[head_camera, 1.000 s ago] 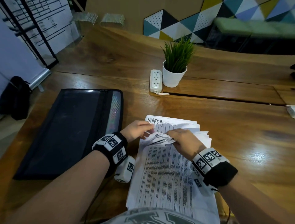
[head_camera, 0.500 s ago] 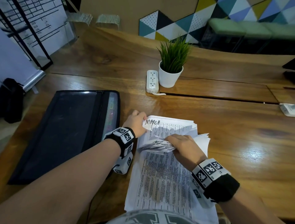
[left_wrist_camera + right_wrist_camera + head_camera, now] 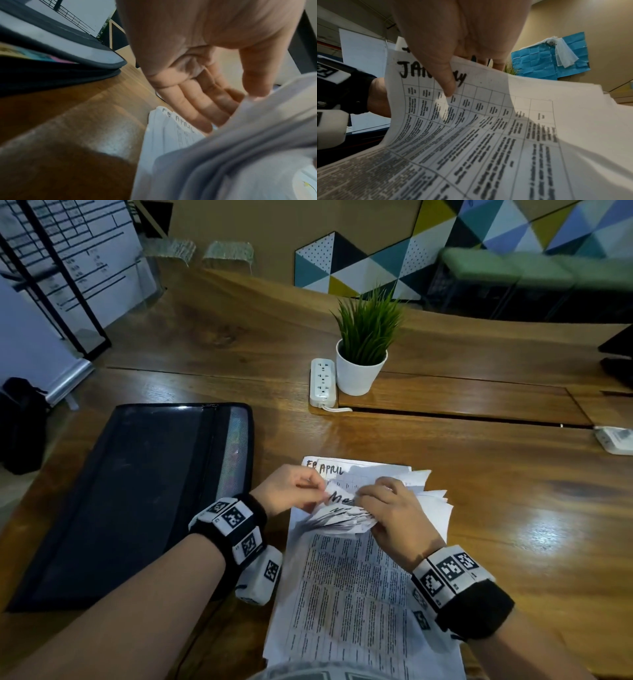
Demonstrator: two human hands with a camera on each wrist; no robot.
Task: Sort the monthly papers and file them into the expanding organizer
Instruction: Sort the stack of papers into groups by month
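Note:
A stack of printed papers [image 3: 356,594] lies on the wooden table [image 3: 513,508] in front of me. My right hand [image 3: 394,508] grips the bent-back top ends of several sheets. Its thumb presses a sheet marked JANUARY [image 3: 471,121], seen in the right wrist view with my right hand [image 3: 467,74] on it. My left hand [image 3: 294,491] pinches the top corner of one more lifted sheet, thumb above and fingers [image 3: 197,108] beneath. A sheet marked APRIL [image 3: 330,470] lies flat and uncovered at the far end. The black expanding organizer [image 3: 130,501] lies closed to the left.
A potted plant [image 3: 363,357] and a white power strip [image 3: 322,381] stand beyond the papers, beside a long slot in the table. A small white device [image 3: 615,440] lies at the right edge. A black bag [image 3: 20,422] sits on the floor at the left.
My left hand reached to the MARCH sheet's corner and lifted it back to the held bundle. The APRIL sheet now shows where MARCH lay. My right hand has kept its hold.

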